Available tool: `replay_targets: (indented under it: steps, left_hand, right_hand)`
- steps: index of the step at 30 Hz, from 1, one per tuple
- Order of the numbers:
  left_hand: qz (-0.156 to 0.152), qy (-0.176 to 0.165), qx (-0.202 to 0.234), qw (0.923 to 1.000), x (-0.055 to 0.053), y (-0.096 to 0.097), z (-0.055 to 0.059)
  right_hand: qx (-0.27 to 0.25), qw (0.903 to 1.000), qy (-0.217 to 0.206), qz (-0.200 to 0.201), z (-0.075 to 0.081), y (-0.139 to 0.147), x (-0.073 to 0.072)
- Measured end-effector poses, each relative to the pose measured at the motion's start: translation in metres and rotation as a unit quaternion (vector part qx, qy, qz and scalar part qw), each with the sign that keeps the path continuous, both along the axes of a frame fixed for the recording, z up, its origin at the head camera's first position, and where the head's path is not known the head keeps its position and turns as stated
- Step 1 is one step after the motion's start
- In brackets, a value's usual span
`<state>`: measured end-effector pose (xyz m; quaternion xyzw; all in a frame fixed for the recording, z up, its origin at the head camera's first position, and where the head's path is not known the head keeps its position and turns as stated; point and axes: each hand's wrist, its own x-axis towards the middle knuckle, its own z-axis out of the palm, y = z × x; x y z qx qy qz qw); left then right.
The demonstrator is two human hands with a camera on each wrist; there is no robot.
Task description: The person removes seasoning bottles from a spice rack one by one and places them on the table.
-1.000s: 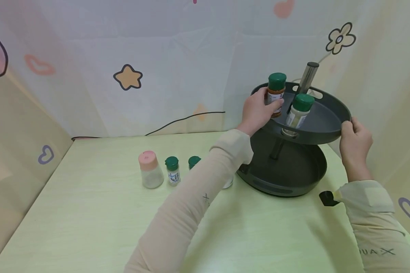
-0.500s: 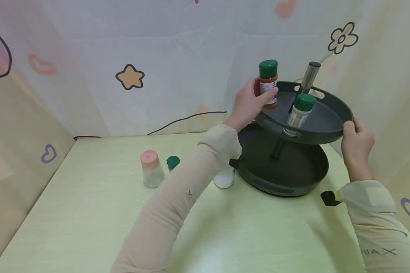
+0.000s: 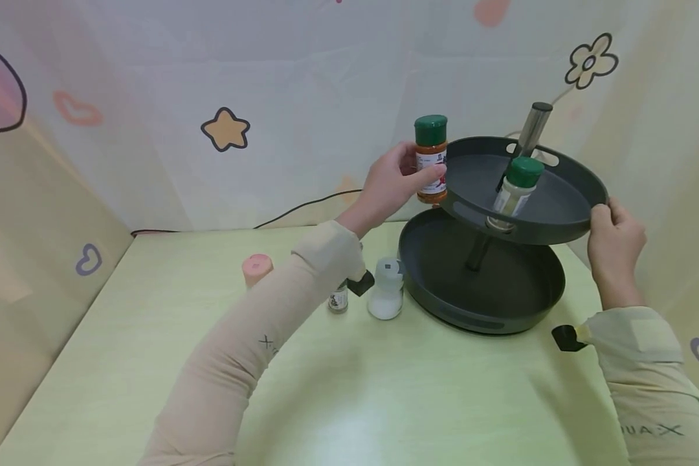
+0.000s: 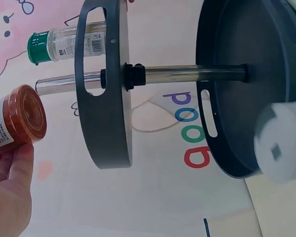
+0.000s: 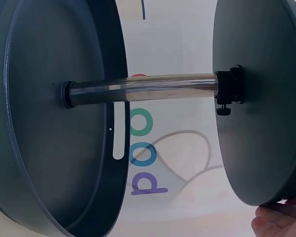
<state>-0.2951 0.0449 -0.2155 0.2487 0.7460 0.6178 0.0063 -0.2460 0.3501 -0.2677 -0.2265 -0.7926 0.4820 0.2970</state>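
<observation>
My left hand (image 3: 391,182) grips a spice jar (image 3: 432,162) with a green lid and reddish-orange contents. It holds the jar upright in the air, just left of the upper tray's rim. My right hand (image 3: 616,249) pinches the right edge of the dark upper tray (image 3: 565,194), part of a two-tier rack on a metal pole (image 3: 534,126). Inside that tray stands another green-lidded jar (image 3: 514,188) with pale contents. Below is the deeper lower tray (image 3: 489,291), resting on the table. In the left wrist view the held jar's base (image 4: 30,112) faces the camera.
A white-topped container (image 3: 386,291) stands left of the lower tray. Beside it is a small labelled jar (image 3: 338,300), partly behind my left sleeve. A pink-capped shaker (image 3: 257,268) shows farther left. A patterned curtain (image 3: 303,116) hangs behind the table (image 3: 338,401).
My left hand has lifted the reddish jar out over the upper tray's rim and carried it left. My right hand stays on the tray's edge.
</observation>
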Motion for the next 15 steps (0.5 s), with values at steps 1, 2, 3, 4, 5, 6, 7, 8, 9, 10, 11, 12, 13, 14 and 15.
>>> replay_targets:
  steps: [1, 2, 3, 4, 5, 6, 7, 8, 9, 10, 11, 12, 13, 14, 15]
  left_hand:
    - [-0.002, -0.002, -0.002, 1.0000, 0.001, -0.003, -0.002]
    - [-0.003, -0.003, -0.004, 1.0000, 0.001, -0.006, -0.003]
    - [-0.004, -0.004, -0.006, 1.0000, 0.002, -0.009, -0.005]
    - [-0.005, -0.004, -0.009, 0.9999, 0.003, -0.012, -0.007]
    - [-0.005, -0.003, -0.013, 0.9999, 0.004, -0.015, -0.009]
    - [-0.005, -0.001, -0.018, 0.9998, 0.004, -0.018, -0.010]
    - [-0.006, 0.000, -0.023, 0.9997, 0.005, -0.021, -0.012]
    - [-0.006, 0.002, -0.029, 0.9996, 0.006, -0.025, -0.013]
    - [-0.007, 0.003, -0.035, 0.9994, 0.006, -0.028, -0.014]
    - [-0.006, 0.004, -0.043, 0.9991, 0.007, -0.031, -0.015]
    - [-0.007, 0.004, -0.050, 0.9987, 0.008, -0.035, -0.016]
    - [-0.009, 0.003, -0.056, 0.9984, 0.009, -0.038, -0.017]
    - [-0.013, 0.002, -0.060, 0.9981, 0.009, -0.042, -0.018]
    - [-0.015, 0.001, -0.065, 0.9978, 0.010, -0.045, -0.018]
    - [-0.018, -0.001, -0.068, 0.9975, 0.011, -0.049, -0.019]
  right_hand:
    - [0.002, 1.0000, 0.001, 0.001, 0.000, 0.000, 0.000]
    - [0.003, 1.0000, 0.002, 0.003, 0.000, 0.000, 0.000]
    - [0.003, 1.0000, 0.004, 0.004, 0.000, 0.000, 0.001]
    - [0.006, 0.9999, 0.007, 0.005, -0.001, -0.001, 0.000]
    - [0.006, 0.9999, 0.009, 0.006, -0.001, -0.001, 0.000]
    - [0.007, 0.9999, 0.011, 0.007, -0.001, 0.000, 0.000]
    - [0.009, 0.9998, 0.013, 0.007, -0.002, 0.000, 0.000]
    - [0.008, 0.9998, 0.014, 0.007, -0.002, 0.000, 0.000]
    - [0.010, 0.9998, 0.015, 0.006, -0.002, -0.001, 0.000]
    - [0.010, 0.9998, 0.017, 0.006, -0.002, 0.000, 0.000]
    - [0.009, 0.9998, 0.017, 0.007, -0.001, 0.000, 0.000]
    - [0.011, 0.9998, 0.019, 0.006, -0.001, 0.000, 0.000]
    - [0.011, 0.9997, 0.020, 0.007, -0.001, 0.000, 0.000]
    - [0.012, 0.9997, 0.020, 0.007, -0.001, 0.000, 0.000]
    - [0.012, 0.9997, 0.021, 0.008, 0.000, 0.000, 0.000]
